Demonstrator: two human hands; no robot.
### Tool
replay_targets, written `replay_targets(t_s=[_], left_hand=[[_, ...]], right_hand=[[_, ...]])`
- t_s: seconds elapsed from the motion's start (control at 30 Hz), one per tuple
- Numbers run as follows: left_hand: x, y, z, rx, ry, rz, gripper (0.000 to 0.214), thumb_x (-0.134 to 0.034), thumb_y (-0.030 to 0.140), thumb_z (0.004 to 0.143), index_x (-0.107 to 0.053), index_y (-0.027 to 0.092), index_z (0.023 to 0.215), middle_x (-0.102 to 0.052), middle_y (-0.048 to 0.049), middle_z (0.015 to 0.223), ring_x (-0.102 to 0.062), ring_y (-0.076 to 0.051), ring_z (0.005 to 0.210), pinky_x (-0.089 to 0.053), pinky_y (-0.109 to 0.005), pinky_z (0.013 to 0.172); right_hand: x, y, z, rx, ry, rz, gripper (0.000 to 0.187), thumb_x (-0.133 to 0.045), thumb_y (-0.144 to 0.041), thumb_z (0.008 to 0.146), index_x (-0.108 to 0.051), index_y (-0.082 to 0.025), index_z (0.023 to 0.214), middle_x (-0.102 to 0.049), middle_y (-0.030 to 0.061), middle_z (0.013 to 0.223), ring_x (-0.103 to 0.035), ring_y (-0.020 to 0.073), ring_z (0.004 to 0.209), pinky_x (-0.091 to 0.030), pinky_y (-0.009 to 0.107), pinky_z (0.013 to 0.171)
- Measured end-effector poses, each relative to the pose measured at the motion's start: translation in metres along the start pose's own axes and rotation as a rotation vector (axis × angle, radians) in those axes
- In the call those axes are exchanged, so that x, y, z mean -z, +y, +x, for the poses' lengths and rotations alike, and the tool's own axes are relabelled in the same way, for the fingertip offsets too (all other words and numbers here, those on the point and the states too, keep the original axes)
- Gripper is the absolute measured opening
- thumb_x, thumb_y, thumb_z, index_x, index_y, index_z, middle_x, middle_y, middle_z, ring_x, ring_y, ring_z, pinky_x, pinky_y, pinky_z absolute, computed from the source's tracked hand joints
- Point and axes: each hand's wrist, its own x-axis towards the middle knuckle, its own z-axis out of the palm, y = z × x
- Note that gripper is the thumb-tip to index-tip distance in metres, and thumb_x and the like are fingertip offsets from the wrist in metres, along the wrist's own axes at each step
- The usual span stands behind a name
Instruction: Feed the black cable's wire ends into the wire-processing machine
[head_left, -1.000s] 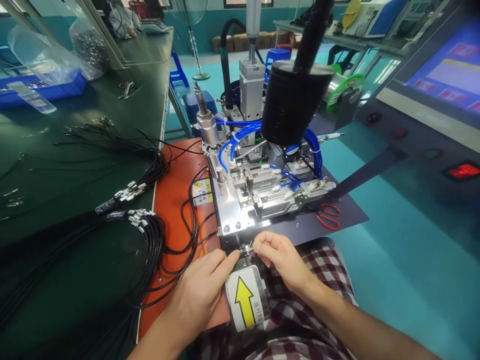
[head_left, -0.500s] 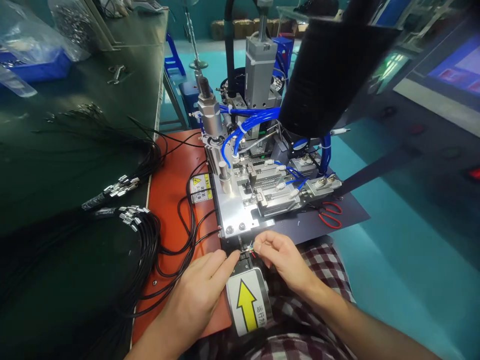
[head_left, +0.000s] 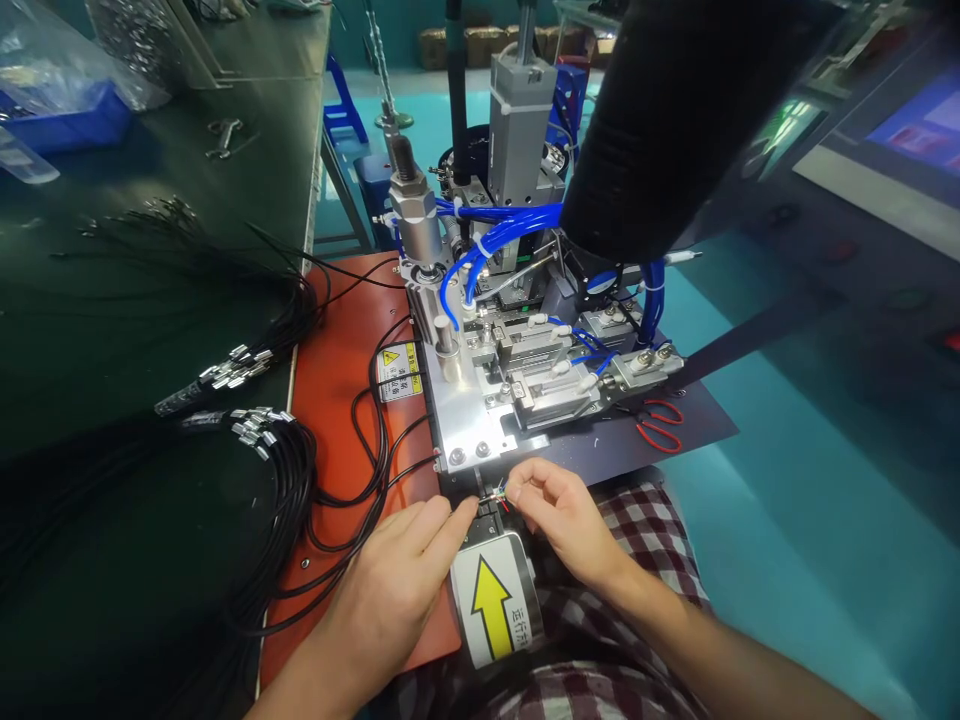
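Observation:
Close to the front edge of the machine (head_left: 469, 415), my two hands meet at the stripped end of a cable. My left hand (head_left: 409, 555) has its fingers closed, the index fingertip and thumb at the cable's end over a small dark block (head_left: 487, 525). Thin coloured wires (head_left: 501, 493), one of them red, fan out from that end. My right hand (head_left: 559, 515) pinches the wire tips between thumb and index finger. Beneath the hands lies a silver cover (head_left: 491, 600) with a yellow arrow. The left fingers hide most of the cable end.
Black cables (head_left: 292, 490) with silver connectors lie bundled on the dark table (head_left: 172, 560) at left, some crossing the orange plate (head_left: 341, 400). Red-handled snips (head_left: 660, 428) rest right of the machine. A thick black tube (head_left: 667, 130) hangs above. A wrench (head_left: 225, 138) lies farther back.
Both hands hold nearly the same pose at the wires. The view has shifted slightly, with the scene a little higher and to the left.

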Motion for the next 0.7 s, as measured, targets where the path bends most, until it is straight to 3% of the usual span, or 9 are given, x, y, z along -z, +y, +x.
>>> replay_targets(t_s=[0.23,0.47,0.7], left_hand=[[-0.001,0.0,-0.001,-0.002,-0.016,0.02,0.03,-0.034,0.006,0.094,-0.055,0.004,0.117,-0.06,-0.0078,0.081,-0.056,-0.018,0.069,-0.048,-0.028,0.058],[-0.001,0.0,0.0,-0.02,0.007,0.022,0.03,-0.034,0.006,0.095,-0.055,0.004,0.115,-0.06,-0.0093,0.083,-0.056,-0.017,0.07,-0.049,-0.028,0.059],[-0.002,0.0,0.002,-0.021,0.01,0.005,0.03,-0.035,0.005,0.094,-0.056,0.004,0.115,-0.06,-0.0084,0.081,-0.055,-0.017,0.069,-0.047,-0.027,0.058]], right_hand=[[-0.005,0.005,-0.005,0.12,0.088,-0.118,0.018,-0.055,-0.03,0.084,-0.053,-0.018,0.07,-0.048,-0.0028,0.065,-0.041,0.0115,0.056,-0.032,0.025,0.052],[0.001,0.003,-0.003,-0.054,-0.001,-0.004,0.019,-0.06,-0.033,0.083,-0.055,-0.018,0.073,-0.044,-0.0054,0.058,-0.038,0.0097,0.05,-0.029,0.024,0.047],[0.0,-0.005,-0.001,0.039,0.086,-0.102,0.018,-0.059,-0.033,0.081,-0.057,-0.016,0.074,-0.047,-0.0041,0.06,-0.036,0.0099,0.051,-0.03,0.025,0.048]])
